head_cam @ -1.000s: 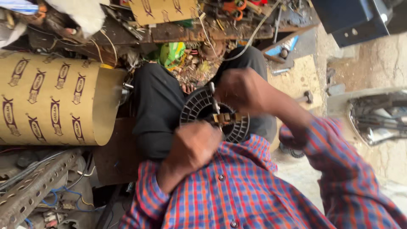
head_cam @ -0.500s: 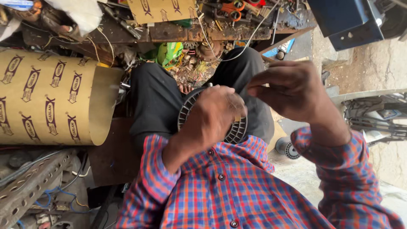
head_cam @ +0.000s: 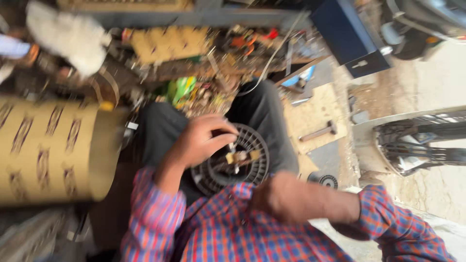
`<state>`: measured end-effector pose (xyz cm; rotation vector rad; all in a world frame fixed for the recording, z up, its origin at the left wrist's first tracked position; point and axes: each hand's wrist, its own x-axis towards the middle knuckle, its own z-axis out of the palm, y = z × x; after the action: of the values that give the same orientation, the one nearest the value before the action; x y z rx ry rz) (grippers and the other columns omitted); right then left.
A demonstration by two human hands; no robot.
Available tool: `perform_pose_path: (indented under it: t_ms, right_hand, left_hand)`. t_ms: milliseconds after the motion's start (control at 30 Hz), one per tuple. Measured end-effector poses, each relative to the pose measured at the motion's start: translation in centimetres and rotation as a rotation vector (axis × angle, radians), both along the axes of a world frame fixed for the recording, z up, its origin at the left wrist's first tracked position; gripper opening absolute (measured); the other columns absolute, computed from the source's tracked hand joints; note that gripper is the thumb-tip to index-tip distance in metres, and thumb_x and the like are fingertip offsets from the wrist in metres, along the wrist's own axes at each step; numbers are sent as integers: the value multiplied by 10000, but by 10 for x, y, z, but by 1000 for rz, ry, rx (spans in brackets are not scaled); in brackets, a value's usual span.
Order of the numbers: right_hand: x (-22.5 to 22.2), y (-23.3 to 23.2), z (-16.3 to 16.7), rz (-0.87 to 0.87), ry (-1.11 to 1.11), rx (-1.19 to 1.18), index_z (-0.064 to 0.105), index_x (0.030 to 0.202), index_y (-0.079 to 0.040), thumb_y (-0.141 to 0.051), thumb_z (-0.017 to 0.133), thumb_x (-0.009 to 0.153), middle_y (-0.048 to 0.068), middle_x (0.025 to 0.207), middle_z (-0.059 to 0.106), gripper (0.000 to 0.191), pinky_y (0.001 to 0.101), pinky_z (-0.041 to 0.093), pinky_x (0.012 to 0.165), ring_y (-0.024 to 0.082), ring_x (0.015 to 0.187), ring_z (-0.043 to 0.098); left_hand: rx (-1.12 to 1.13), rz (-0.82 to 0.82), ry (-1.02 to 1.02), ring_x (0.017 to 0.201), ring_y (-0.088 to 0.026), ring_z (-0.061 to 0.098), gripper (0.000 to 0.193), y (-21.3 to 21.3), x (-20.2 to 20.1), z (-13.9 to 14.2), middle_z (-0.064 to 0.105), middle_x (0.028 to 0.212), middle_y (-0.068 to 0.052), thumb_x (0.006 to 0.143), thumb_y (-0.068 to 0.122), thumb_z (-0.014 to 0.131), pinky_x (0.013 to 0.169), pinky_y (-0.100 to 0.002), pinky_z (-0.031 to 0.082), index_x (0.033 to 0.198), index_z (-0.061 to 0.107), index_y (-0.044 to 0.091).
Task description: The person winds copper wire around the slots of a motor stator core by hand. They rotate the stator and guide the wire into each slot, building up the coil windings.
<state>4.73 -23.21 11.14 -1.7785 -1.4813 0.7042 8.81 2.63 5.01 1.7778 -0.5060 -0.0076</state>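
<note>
Large roll of tan patterned sheet [head_cam: 48, 150] lying on its side at the left, printed with dark oval marks, touching or just beside the left knee. Dark blue box [head_cam: 347, 36] at upper right, well apart from the work. Grey ribbed housing [head_cam: 412, 143] at far right on the pale floor [head_cam: 437, 194]. Cluttered shelf [head_cam: 194, 48] of wire, scrap and a green object [head_cam: 180, 90] beyond the knees; detail too blurred to sort.

Black round slotted disc [head_cam: 230, 162] resting in the lap on dark trousers [head_cam: 264, 119], between the knees, partly hidden by the plaid shirt front. Small yellowish part [head_cam: 239, 156] sitting at the disc's centre. Small hammer-like tool [head_cam: 318, 132] lying on the board to the right, untouched. Second, smaller round grille [head_cam: 326, 181] on the floor near the right forearm.

Left hand [head_cam: 201, 140] curled over the upper left edge of the disc, fingertips pinched on something thin at the hub; exact item not legible. Right hand [head_cam: 272, 199] drawn back close to the chest, blurred, off the disc; closed or slack, cannot tell.

Risks, judged: disc held by the lap and one hand only, so liable to tip or slide off the trousers if the knees shift. Small centre part easily dropped into the floor litter and lost there. Thin piece in the pinch apt to bend or slip under a sideways pull.
</note>
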Motion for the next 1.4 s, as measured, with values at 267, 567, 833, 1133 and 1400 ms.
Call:
perform_pose_path:
  t_ms: [267, 567, 833, 1133, 1400]
  right_hand:
    - [42, 17, 20, -157, -82, 75, 696, 988, -58, -137, 692, 881, 98, 836, 654, 133, 428, 519, 650, 299, 770, 655]
    - [97, 30, -75, -608, -135, -14, 761, 900, -86, -123, 708, 827, 93, 858, 743, 97, 399, 578, 719, 288, 801, 720]
    - [79, 40, -83, -724, -182, 80, 739, 922, -72, -170, 738, 847, 114, 853, 726, 123, 424, 565, 699, 333, 806, 707]
    - [79, 38, -94, -784, -245, 123, 741, 909, -91, -168, 762, 810, 113, 838, 719, 128, 424, 561, 683, 341, 785, 703]
    - [66, -7, -45, -675, -426, -47, 752, 924, -113, -128, 755, 872, 79, 816, 692, 54, 411, 534, 608, 306, 735, 691]
  left_hand:
    - [284, 23, -276, 751, -282, 708, 160, -28, -100, 31, 750, 915, -105, 805, 30, 769, 647, -402, 565, 960, 737, 6]
    - [218, 386, -309, 827, -248, 719, 151, -27, -90, 27, 685, 908, -71, 814, 77, 795, 726, -363, 589, 929, 699, 63]
    - [202, 197, -392, 1011, -258, 737, 204, -25, -66, 11, 762, 1057, -84, 823, 82, 825, 888, -381, 557, 1015, 764, 50]
    - [-194, 194, -206, 1009, -273, 731, 221, -33, -60, -1, 698, 1176, -142, 849, 115, 774, 850, -358, 600, 1046, 729, 28]
    - [307, -17, 172, 754, -252, 698, 290, -21, 24, -42, 699, 794, -114, 805, 311, 808, 696, -394, 535, 822, 713, 37]
